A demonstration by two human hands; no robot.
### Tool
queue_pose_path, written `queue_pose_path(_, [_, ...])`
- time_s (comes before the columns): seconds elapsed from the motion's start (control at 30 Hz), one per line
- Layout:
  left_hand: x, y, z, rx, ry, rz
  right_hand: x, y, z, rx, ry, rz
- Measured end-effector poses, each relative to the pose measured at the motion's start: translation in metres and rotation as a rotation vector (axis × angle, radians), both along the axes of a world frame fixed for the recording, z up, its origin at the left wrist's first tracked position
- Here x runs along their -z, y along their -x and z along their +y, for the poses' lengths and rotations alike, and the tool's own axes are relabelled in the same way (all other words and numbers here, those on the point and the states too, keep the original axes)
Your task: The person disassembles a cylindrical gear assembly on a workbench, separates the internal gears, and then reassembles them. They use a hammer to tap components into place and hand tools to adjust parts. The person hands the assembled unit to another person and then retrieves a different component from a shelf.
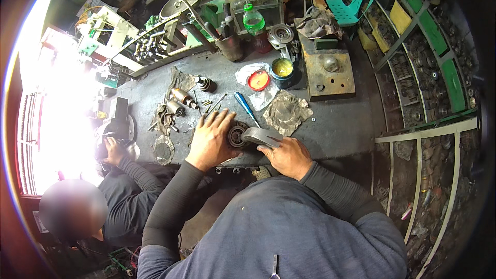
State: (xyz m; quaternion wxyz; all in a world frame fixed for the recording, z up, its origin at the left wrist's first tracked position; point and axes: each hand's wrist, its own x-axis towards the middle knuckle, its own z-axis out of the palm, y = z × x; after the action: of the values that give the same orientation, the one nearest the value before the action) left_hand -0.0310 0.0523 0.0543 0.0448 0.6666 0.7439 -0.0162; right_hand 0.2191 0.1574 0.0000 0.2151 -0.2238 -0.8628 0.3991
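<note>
While the right grip (290, 159) holds a grey curved piece (261, 136), the spread left grip (212, 139) should steady the dark round metal part (236, 135).

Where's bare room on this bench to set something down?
The near right of the workbench, bordered by the grimy rag, small nut, rusty metal plate and right hand. Crowded: around the left hand, with bolts and blue screwdriver.

"What's the round part (237, 135)?"
"Dark metal by its look, dull and ridged."
"And the curved grey piece (258, 135)?"
"Matt; I can't tell the material."
"The screwdriver (244, 104)?"
"Glossy blue plastic handle, metal shaft."
"The rag (287, 112)?"
"Crumpled cloth, matt and stained."
"The plate (338, 74)?"
"Rough, worn metal. The chair (351, 2)'s smooth turquoise plastic."
</note>
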Motion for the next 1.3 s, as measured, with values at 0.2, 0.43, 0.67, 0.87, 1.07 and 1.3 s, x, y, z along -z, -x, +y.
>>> queue_pose_path(0.2, [-0.01, 0.034, -0.024, -0.048, 0.088, -0.167, -0.015, -0.011, 0.013, 0.183, 0.148, -0.016])
queue_pose_path(0.43, [0.01, 0.027, -0.012, 0.1, -0.017, 0.096, 0.014, -0.027, 0.019, 0.211, 0.041, -0.108])
queue_pose_path(0.67, [-0.005, 0.048, -0.031, 0.086, -0.181, 0.023, 0.001, -0.057, 0.017, 0.337, 0.117, -0.182])
queue_pose_path(0.87, [-0.047, 0.016, -0.044, -0.272, -0.166, -0.69, -0.016, -0.095, 0.011, 0.613, 0.077, -0.263])
queue_pose_path(1.07, [-0.008, -0.044, -0.028, -0.273, -0.09, -1.008, -0.009, -0.126, 0.008, 0.685, 0.007, -0.228])
queue_pose_path(1.3, [0.071, -0.092, -0.001, -0.327, -0.046, -0.611, -0.014, -0.152, 0.034, 0.519, 0.004, -0.176])
